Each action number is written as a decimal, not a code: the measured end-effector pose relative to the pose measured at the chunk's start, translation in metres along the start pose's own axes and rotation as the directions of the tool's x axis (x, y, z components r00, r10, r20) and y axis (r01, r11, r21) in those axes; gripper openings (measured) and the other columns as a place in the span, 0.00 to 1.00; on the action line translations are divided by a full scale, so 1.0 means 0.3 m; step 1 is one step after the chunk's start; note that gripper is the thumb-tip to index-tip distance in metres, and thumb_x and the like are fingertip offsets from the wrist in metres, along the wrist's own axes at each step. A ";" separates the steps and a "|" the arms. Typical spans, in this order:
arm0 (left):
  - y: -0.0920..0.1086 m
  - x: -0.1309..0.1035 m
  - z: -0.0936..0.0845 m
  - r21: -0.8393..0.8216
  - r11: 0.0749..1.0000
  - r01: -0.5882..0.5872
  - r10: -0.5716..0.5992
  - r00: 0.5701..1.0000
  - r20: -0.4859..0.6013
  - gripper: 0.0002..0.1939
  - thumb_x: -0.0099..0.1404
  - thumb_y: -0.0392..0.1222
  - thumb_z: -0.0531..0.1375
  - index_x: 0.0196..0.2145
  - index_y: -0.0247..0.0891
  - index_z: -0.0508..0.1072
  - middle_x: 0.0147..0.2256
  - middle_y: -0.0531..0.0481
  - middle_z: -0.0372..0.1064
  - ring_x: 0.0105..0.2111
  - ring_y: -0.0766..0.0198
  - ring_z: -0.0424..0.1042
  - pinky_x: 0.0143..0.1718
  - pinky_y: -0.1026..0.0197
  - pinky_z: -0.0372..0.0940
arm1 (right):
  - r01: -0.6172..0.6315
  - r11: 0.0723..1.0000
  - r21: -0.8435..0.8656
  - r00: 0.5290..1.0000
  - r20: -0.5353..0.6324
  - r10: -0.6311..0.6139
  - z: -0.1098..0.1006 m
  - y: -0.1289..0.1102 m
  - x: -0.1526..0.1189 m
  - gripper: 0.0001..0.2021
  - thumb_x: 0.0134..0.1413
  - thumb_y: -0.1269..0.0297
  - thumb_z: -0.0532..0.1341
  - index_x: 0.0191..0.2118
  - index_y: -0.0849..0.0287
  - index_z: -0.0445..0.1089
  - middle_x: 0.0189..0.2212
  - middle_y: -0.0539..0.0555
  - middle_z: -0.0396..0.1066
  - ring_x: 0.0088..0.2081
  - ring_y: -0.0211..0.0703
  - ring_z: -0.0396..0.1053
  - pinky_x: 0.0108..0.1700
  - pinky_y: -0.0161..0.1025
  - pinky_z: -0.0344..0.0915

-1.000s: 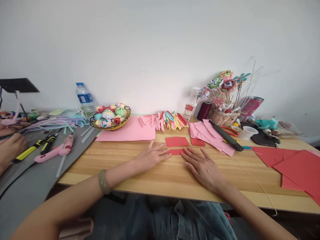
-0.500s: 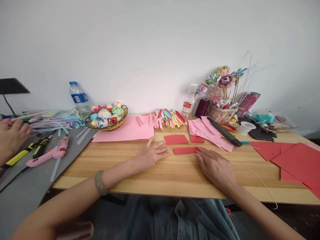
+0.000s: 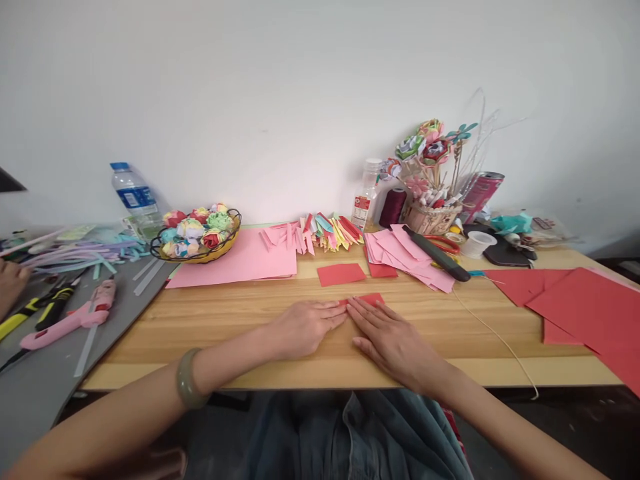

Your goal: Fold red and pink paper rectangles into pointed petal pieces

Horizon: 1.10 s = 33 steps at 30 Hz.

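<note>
A folded red paper strip (image 3: 374, 299) lies on the wooden table, mostly covered by my fingers. My right hand (image 3: 395, 340) rests flat across it, fingers stretched out and pressing down. From the other side, the outstretched fingers of my left hand (image 3: 303, 328) touch the strip's left end, their tips meeting my right fingertips. Just behind lies another red paper piece (image 3: 341, 274), flat on the wood. Beside that, a pile of pink paper pieces (image 3: 400, 250) overlaps more red paper.
A utility knife (image 3: 435, 253) lies on the pink pieces. Large red sheets (image 3: 585, 307) spread at right. Behind are a basket of paper flowers (image 3: 200, 233), cut paper strips (image 3: 330, 233) and a flower pot (image 3: 433, 217). A glue gun (image 3: 75, 320) and another person's hand (image 3: 11, 283) are at left.
My left hand has moved right to the strip's end, its fingers closer together. My right hand has slid left over the strip. The view has shifted slightly right.
</note>
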<state>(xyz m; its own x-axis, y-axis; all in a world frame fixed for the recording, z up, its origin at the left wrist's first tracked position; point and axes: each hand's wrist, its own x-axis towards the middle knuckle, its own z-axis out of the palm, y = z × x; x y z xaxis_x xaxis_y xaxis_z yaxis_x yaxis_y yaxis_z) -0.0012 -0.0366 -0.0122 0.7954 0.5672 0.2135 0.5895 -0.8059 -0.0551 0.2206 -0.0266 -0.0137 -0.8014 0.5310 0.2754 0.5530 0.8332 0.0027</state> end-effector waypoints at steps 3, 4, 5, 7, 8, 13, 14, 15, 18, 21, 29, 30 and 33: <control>-0.006 -0.026 -0.007 0.044 0.999 -0.010 0.008 1.000 0.029 0.22 0.65 0.32 0.47 0.56 0.27 0.60 0.56 0.40 0.58 0.56 0.59 0.60 0.57 0.57 0.55 | -0.058 0.998 -0.034 0.997 0.044 0.059 -0.013 0.029 -0.031 0.23 0.63 0.59 0.46 0.61 0.64 0.53 0.60 0.59 0.53 0.61 0.49 0.50 0.58 0.55 0.53; -0.005 -0.034 -0.008 0.061 0.998 -0.009 0.007 1.000 0.030 0.22 0.65 0.32 0.47 0.56 0.27 0.60 0.56 0.40 0.59 0.56 0.59 0.60 0.57 0.56 0.56 | -0.074 0.996 -0.046 0.996 0.052 0.077 -0.018 0.038 -0.041 0.23 0.64 0.59 0.46 0.61 0.62 0.53 0.60 0.58 0.53 0.61 0.49 0.49 0.58 0.56 0.52; -0.004 -0.040 -0.007 0.077 0.997 -0.008 0.005 0.999 0.031 0.22 0.65 0.32 0.47 0.56 0.27 0.60 0.56 0.40 0.59 0.56 0.58 0.60 0.56 0.56 0.57 | -0.086 0.995 -0.057 0.994 0.061 0.090 -0.022 0.044 -0.049 0.22 0.64 0.60 0.45 0.61 0.60 0.53 0.60 0.56 0.54 0.61 0.49 0.50 0.58 0.57 0.52; 0.001 -0.050 -0.003 0.103 0.995 -0.010 0.007 0.999 0.033 0.22 0.65 0.32 0.47 0.56 0.26 0.60 0.56 0.39 0.58 0.56 0.57 0.60 0.56 0.56 0.58 | -0.103 0.991 -0.079 0.991 0.072 0.109 -0.027 0.052 -0.063 0.22 0.64 0.60 0.44 0.61 0.59 0.53 0.60 0.54 0.54 0.61 0.48 0.50 0.58 0.58 0.51; 0.002 -0.054 -0.001 0.113 0.994 -0.012 0.008 0.999 0.035 0.22 0.65 0.32 0.47 0.56 0.26 0.60 0.57 0.39 0.58 0.56 0.57 0.60 0.56 0.56 0.58 | -0.116 0.989 -0.092 0.990 0.067 0.123 -0.028 0.055 -0.069 0.21 0.64 0.61 0.44 0.60 0.59 0.54 0.59 0.54 0.54 0.60 0.48 0.51 0.58 0.58 0.50; 0.002 -0.066 0.003 0.123 0.992 -0.014 0.011 1.000 0.025 0.22 0.65 0.31 0.46 0.56 0.25 0.60 0.56 0.39 0.59 0.55 0.56 0.61 0.55 0.56 0.59 | -0.175 0.973 -0.149 0.984 -0.012 0.175 -0.020 0.066 -0.093 0.22 0.64 0.60 0.44 0.59 0.64 0.56 0.58 0.56 0.57 0.59 0.49 0.54 0.57 0.58 0.52; 0.000 -0.068 0.001 0.114 0.993 -0.013 0.011 1.000 0.021 0.22 0.65 0.31 0.46 0.56 0.25 0.60 0.56 0.39 0.59 0.55 0.57 0.61 0.55 0.56 0.59 | -0.175 0.973 -0.154 0.985 -0.027 0.172 -0.018 0.068 -0.098 0.22 0.63 0.60 0.44 0.58 0.63 0.57 0.58 0.56 0.58 0.59 0.50 0.55 0.57 0.59 0.52; -0.001 -0.070 -0.003 0.101 0.995 -0.013 0.011 1.000 0.016 0.22 0.65 0.31 0.45 0.56 0.25 0.60 0.56 0.40 0.59 0.56 0.57 0.60 0.55 0.56 0.59 | -0.184 0.971 -0.153 0.983 -0.052 0.178 -0.016 0.070 -0.102 0.21 0.63 0.60 0.45 0.57 0.63 0.59 0.57 0.56 0.60 0.58 0.51 0.56 0.56 0.59 0.53; -0.010 -0.076 -0.014 0.045 0.999 -0.026 0.026 1.000 -0.006 0.21 0.66 0.31 0.44 0.56 0.26 0.60 0.56 0.41 0.60 0.56 0.59 0.60 0.56 0.58 0.59 | -0.269 0.955 -0.128 0.955 -0.161 0.247 -0.009 0.079 -0.109 0.20 0.63 0.60 0.46 0.52 0.65 0.65 0.51 0.61 0.66 0.53 0.51 0.63 0.54 0.54 0.58; -0.026 -0.076 -0.019 -0.009 0.999 -0.050 0.050 0.998 -0.043 0.20 0.68 0.33 0.44 0.55 0.28 0.62 0.55 0.43 0.62 0.56 0.62 0.60 0.56 0.59 0.58 | -0.289 0.953 -0.089 0.943 -0.201 0.267 -0.002 0.087 -0.105 0.21 0.62 0.58 0.47 0.51 0.69 0.65 0.50 0.65 0.67 0.51 0.52 0.65 0.50 0.49 0.63; -0.028 -0.026 -0.009 0.114 0.993 -0.015 0.050 0.949 -0.311 0.16 0.67 0.31 0.47 0.47 0.32 0.70 0.47 0.46 0.71 0.47 0.62 0.69 0.47 0.59 0.67 | -0.242 0.970 0.041 0.952 -0.182 0.245 -0.026 0.042 -0.062 0.11 0.60 0.66 0.50 0.33 0.58 0.69 0.42 0.58 0.72 0.46 0.48 0.68 0.45 0.45 0.67; -0.015 -0.012 -0.011 0.122 0.992 0.015 0.026 0.947 -0.321 0.15 0.67 0.32 0.47 0.46 0.33 0.70 0.46 0.46 0.71 0.45 0.62 0.71 0.44 0.59 0.68 | -0.247 0.968 0.047 0.951 -0.182 0.251 -0.029 0.034 -0.059 0.11 0.60 0.67 0.50 0.33 0.57 0.69 0.40 0.57 0.73 0.44 0.47 0.69 0.42 0.44 0.67; 0.032 0.037 -0.015 0.130 0.987 0.092 -0.053 0.961 -0.271 0.14 0.68 0.36 0.49 0.48 0.32 0.69 0.45 0.45 0.71 0.41 0.61 0.71 0.40 0.59 0.70 | -0.277 0.959 0.059 0.938 -0.202 0.283 -0.027 0.018 -0.053 0.10 0.59 0.67 0.50 0.39 0.58 0.68 0.37 0.57 0.73 0.40 0.48 0.70 0.36 0.43 0.68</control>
<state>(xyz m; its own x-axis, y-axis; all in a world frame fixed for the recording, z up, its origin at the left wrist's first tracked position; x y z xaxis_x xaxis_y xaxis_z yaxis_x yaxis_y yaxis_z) 0.0126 -0.0388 -0.0061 0.6948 0.5422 0.4726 0.6731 -0.7216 -0.1617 0.2381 -0.0317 -0.0104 -0.5490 0.7022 0.4533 0.7387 0.6614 -0.1299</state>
